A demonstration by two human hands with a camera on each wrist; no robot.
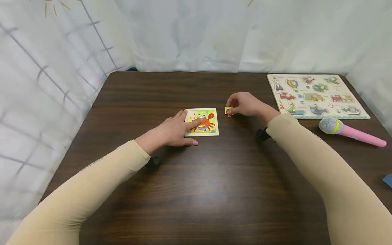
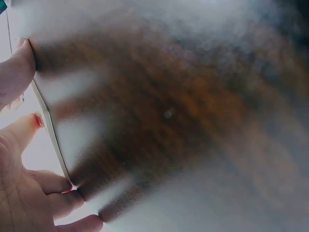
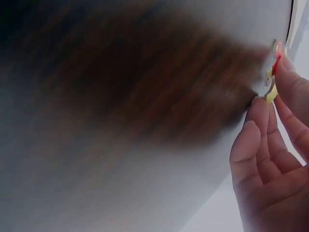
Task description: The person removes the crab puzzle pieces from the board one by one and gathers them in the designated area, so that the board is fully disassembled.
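Observation:
A small crab jigsaw puzzle in a pale frame lies flat on the dark table. Its upper left corner shows a pale patch beside the yellow picture. My left hand rests on the puzzle's left side, fingers spread and mostly straight, index finger touching the crab; the thumb lies on the table below the frame. To the right of the frame, my right hand pinches a yellow and red puzzle piece between thumb and fingers, close to the tabletop. In the right wrist view the puzzle piece is partly hidden by the thumb.
At the back right lies a wooden vehicle puzzle board. A pink toy microphone lies in front of it, near my right forearm. Part of a blue object shows at the right edge. White curtains hang behind the table.

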